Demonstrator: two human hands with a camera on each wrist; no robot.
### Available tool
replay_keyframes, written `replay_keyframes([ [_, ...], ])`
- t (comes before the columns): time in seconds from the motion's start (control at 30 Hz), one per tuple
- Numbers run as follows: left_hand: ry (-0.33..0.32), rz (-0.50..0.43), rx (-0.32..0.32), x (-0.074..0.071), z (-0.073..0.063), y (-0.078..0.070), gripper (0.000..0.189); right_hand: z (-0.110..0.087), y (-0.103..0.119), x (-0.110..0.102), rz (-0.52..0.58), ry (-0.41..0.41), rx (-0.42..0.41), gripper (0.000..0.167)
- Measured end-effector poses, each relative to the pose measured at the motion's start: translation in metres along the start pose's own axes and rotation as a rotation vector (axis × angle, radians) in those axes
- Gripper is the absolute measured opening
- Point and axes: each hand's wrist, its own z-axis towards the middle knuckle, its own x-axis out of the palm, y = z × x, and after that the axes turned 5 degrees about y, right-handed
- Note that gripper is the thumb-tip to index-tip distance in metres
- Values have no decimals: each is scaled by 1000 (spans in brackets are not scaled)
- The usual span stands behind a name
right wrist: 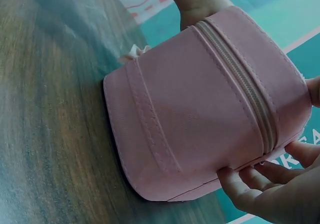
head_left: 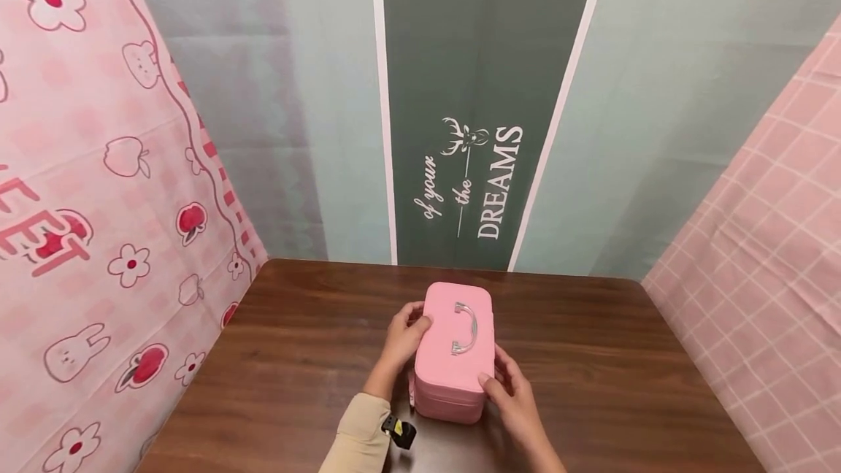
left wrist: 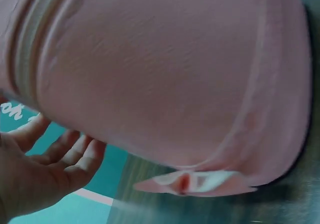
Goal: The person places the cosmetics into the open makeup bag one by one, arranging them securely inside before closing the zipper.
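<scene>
A pink zippered cosmetic case (head_left: 440, 349) stands on the brown wooden table, its lid closed and a clear carry handle (head_left: 473, 331) on top. My left hand (head_left: 402, 336) holds its left side, thumb at the lid's edge and fingers along the side. On the opposite side, my right hand (head_left: 515, 394) holds the near right corner with the thumb on the lid's edge. The right wrist view shows the zipper (right wrist: 240, 86) running around the case below the lid. A small pink and white tab (left wrist: 197, 182) sticks out low on the case in the left wrist view.
The wooden table (head_left: 296, 363) reaches back to a grey-green curtain (head_left: 328, 93) with printed lettering. Pink patterned cloth (head_left: 98, 188) hangs at the left, and pink checked cloth (head_left: 775, 239) at the right. A black wrist device (head_left: 399, 431) sits on my left sleeve.
</scene>
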Motion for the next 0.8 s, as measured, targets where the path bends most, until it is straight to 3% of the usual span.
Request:
replay_keyframes([
  [0.1, -13, -10, -3, 1, -2, 1, 32, 1, -2, 0, -4, -2, -9, 55],
  [0.2, -39, -84, 2, 4, -5, 0, 33, 3, -4, -3, 1, 16, -17, 54],
  [0.3, -93, -152, 1, 7, -16, -11, 33, 8, -7, -11, 17, 52, 0, 53],
  [0.43, -242, -189, 3, 17, -38, -34, 31, 23, -11, -31, 72, 167, -2, 52],
  [0.5, -336, -188, 20, 25, -46, -36, 31, 32, -15, -41, 104, 247, -20, 52],
  [0.63, -478, -178, 68, 41, -57, -24, 33, 49, -26, -55, 148, 327, -45, 50],
  [0.8, -581, -185, 92, 56, -62, -3, 39, 68, -30, -60, 120, 270, -54, 45],
])
